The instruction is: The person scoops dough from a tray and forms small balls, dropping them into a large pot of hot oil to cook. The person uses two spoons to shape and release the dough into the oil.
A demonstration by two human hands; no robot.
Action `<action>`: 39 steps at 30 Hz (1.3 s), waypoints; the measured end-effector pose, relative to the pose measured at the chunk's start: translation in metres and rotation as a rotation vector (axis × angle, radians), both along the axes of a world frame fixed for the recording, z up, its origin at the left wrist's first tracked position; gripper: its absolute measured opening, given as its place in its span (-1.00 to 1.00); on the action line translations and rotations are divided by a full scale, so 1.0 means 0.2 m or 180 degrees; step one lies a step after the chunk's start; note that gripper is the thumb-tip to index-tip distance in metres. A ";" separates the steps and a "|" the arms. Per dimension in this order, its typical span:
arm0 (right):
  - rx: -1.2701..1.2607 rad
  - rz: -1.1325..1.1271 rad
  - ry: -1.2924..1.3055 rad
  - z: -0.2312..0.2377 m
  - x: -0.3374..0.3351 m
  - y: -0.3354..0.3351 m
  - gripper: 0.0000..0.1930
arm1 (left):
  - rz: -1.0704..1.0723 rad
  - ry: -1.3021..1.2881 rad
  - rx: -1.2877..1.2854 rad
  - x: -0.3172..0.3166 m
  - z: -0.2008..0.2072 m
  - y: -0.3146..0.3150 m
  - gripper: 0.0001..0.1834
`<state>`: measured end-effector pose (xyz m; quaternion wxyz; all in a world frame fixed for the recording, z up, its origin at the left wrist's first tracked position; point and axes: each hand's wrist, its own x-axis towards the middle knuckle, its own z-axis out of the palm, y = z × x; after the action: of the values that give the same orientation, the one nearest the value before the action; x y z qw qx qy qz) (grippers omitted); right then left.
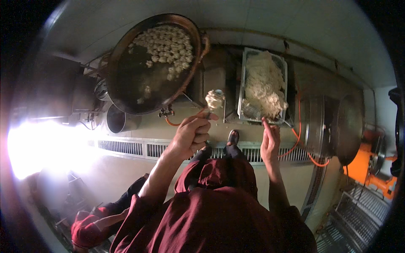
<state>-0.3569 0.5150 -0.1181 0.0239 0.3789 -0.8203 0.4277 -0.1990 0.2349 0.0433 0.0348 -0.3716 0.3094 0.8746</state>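
Note:
My left hand (192,135) is closed round the thin handle of a spoon (208,114). A lump of pale, sticky dough (214,99) sits on the spoon's far end, between the big pan and the tub. My right hand (270,142) is at the tub's near edge, its index finger stretched toward the contents and the other fingers curled; what they hold, if anything, I cannot make out. The clear rectangular tub (241,95) holds a large heap of pale dough (263,80). At the far left, a wide round pan (122,99) contains dark liquid with many pale dough pieces (166,46) floating in it.
A metal pot (117,119) stands below the pan, near a gas valve (166,111). Orange hoses (298,109) run along the right side. A floor grate (270,155) crosses before my feet. Another person (90,227) is at the lower left, and glare whitens the left side.

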 end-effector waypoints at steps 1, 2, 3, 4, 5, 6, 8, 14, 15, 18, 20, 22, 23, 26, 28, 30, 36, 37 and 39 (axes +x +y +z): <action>-0.0080 0.0219 0.0189 0.14 0.04 -0.10 -0.59 | -0.0068 0.0141 0.0023 0.02 0.03 -0.03 -0.73; -0.0267 0.0367 0.0328 0.25 0.07 -0.20 -0.56 | -0.0152 0.0282 0.0056 0.04 0.05 -0.06 -0.73; -0.0391 0.0523 0.0323 0.33 0.09 -0.28 -0.52 | -0.0203 0.0306 0.0003 0.07 0.07 -0.08 -0.73; -0.0424 0.0605 0.0369 0.38 0.12 -0.36 -0.46 | -0.0253 0.0331 -0.0048 0.09 0.09 -0.10 -0.73; -0.0384 0.0603 0.0352 0.41 0.14 -0.42 -0.46 | -0.0293 0.0400 -0.0087 0.12 0.11 -0.13 -0.73; -0.0359 0.0604 0.0343 0.44 0.18 -0.46 -0.45 | -0.0358 0.0550 -0.0037 0.18 0.13 -0.14 -0.74; -0.0360 0.0652 0.0487 0.46 0.22 -0.55 -0.44 | -0.0268 0.0666 0.0046 0.25 0.15 -0.21 -0.74; -0.0427 0.0845 0.0733 0.51 0.35 -0.74 -0.43 | -0.0038 0.0729 -0.0031 0.40 0.14 -0.37 -0.76; -0.0458 0.0930 0.0837 0.51 0.37 -0.76 -0.43 | -0.0044 0.0717 0.0007 0.41 0.13 -0.38 -0.76; -0.0164 0.0760 0.0991 0.53 0.38 -0.86 -0.41 | 0.0107 0.0770 0.0334 0.46 0.10 -0.42 -0.76; -0.0143 0.0676 0.0931 0.53 0.39 -0.90 -0.40 | 0.0187 0.0826 0.0244 0.49 0.08 -0.46 -0.76; -0.0154 0.0602 0.0855 0.52 0.44 -0.94 -0.42 | 0.0216 0.0879 0.0178 0.51 0.08 -0.51 -0.76; -0.0144 0.0554 0.0789 0.51 0.47 -0.94 -0.42 | 0.0211 0.0882 0.0149 0.52 0.08 -0.52 -0.76; -0.0095 0.0633 0.0466 0.49 0.56 -0.97 -0.46 | 0.0295 0.0738 0.0031 0.54 0.09 -0.53 -0.76; -0.0133 0.0735 0.0386 0.49 0.59 -0.99 -0.49 | 0.0317 0.0706 -0.0114 0.55 0.08 -0.55 -0.76; -0.0152 0.0618 0.0317 0.51 0.60 -1.00 -0.50 | 0.0303 0.0734 -0.0352 0.56 0.08 -0.57 -0.76; -0.0096 0.0781 0.0378 0.57 0.62 -1.08 -0.52 | 0.0155 0.0748 -0.0815 0.56 0.04 -0.62 -0.76; -0.0099 0.0758 0.0283 0.58 0.63 -1.09 -0.52 | 0.0128 0.0733 -0.0946 0.57 0.03 -0.64 -0.76; -0.0141 0.0725 0.0098 0.61 0.64 -1.12 -0.52 | 0.0079 0.0692 -0.1213 0.60 0.02 -0.68 -0.75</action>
<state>-0.2279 0.2912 0.0036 -0.0039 0.4756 -0.7618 0.4399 -0.0785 0.0983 0.0472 -0.0804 -0.2788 0.4665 0.8356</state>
